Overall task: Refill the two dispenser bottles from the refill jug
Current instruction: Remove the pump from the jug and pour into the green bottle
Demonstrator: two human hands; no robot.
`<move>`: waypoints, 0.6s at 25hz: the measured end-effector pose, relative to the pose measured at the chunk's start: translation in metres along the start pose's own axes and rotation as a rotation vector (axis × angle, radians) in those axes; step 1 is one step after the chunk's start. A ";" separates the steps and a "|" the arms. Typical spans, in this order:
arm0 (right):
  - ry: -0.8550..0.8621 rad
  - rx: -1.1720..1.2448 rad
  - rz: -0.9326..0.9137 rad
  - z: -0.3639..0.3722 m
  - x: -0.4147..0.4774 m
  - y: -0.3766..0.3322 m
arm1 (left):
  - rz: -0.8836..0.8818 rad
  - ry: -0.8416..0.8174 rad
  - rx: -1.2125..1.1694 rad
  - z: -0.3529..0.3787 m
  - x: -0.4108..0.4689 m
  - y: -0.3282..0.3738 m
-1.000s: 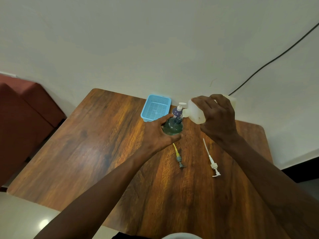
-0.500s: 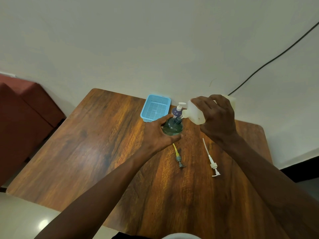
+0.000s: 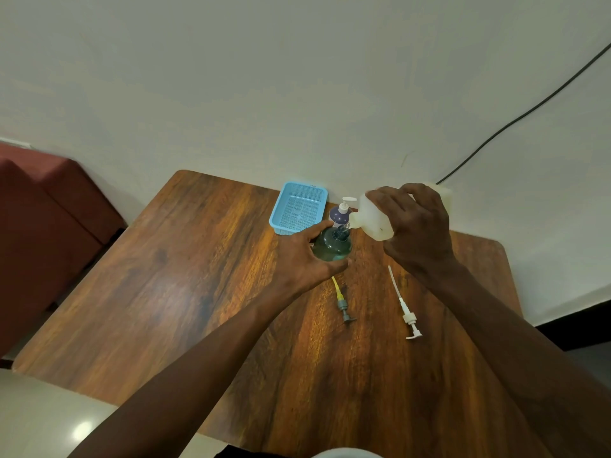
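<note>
No writing can be read anywhere; the purple pump bottle (image 3: 338, 213) carries a pale label (image 3: 342, 223), but its print is too small to make out. The refill jug (image 3: 373, 219) and the green bottle (image 3: 330, 248) show nothing legible either.

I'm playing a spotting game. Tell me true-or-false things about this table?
The right hand tips the white plastic refill jug over the dark green round bottle. True.
The grey pump with a yellow tube lies on the brown wooden table. True.
The left hand holds the loose white pump. False: it holds the green bottle; that pump lies on the table.
The light blue plastic basket holds the purple bottle. False: it stands beside the basket.
</note>
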State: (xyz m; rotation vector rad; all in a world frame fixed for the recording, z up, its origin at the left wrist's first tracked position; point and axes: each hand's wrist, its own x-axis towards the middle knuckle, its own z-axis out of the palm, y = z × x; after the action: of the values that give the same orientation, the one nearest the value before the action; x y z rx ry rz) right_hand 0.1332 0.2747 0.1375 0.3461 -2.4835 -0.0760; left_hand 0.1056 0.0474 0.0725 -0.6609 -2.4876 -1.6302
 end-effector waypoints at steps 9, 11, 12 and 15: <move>-0.020 0.104 0.098 0.004 -0.010 -0.005 | -0.008 -0.005 -0.014 0.000 -0.003 0.000; -0.021 0.140 0.126 0.005 -0.013 -0.008 | -0.008 -0.002 -0.016 -0.001 -0.004 0.000; -0.027 0.164 0.150 0.005 -0.015 -0.010 | -0.006 -0.006 -0.015 -0.001 -0.004 0.000; -0.070 0.296 0.338 0.007 -0.020 -0.019 | 0.003 -0.010 -0.024 0.000 -0.005 -0.001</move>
State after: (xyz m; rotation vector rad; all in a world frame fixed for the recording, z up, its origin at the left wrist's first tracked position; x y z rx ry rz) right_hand 0.1488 0.2610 0.1181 0.0405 -2.5884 0.4275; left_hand 0.1098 0.0450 0.0698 -0.6765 -2.4760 -1.6627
